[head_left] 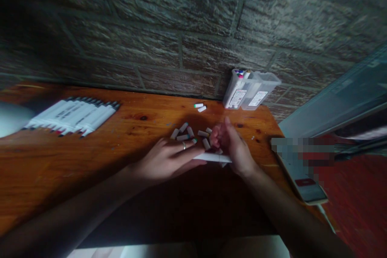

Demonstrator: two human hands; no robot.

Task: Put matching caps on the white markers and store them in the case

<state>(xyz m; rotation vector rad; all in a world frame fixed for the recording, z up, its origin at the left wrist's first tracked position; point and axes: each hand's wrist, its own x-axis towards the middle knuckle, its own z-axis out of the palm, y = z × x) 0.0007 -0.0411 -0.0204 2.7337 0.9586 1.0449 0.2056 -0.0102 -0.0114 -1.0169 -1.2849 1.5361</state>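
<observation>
My left hand (169,155), with a ring on one finger, is closed on the left end of a white marker (214,157). The marker lies level just above the table, pointing right. My right hand (231,145) is at the marker's right end with its fingers curled in and the thumb raised; whether it grips the marker or something small is hidden. Loose marker caps lie around and beyond both hands, among them a pale cap (183,138) and another cap (203,133). A green-ended cap (194,141) shows right by my left fingers.
On the wooden table (145,105), a row of white markers (75,115) lies at the left. Two more caps (201,107) are farther back. Clear plastic marker cases (252,90) stand against the stone wall (157,56). A phone (311,187) with a cable lies at the right edge.
</observation>
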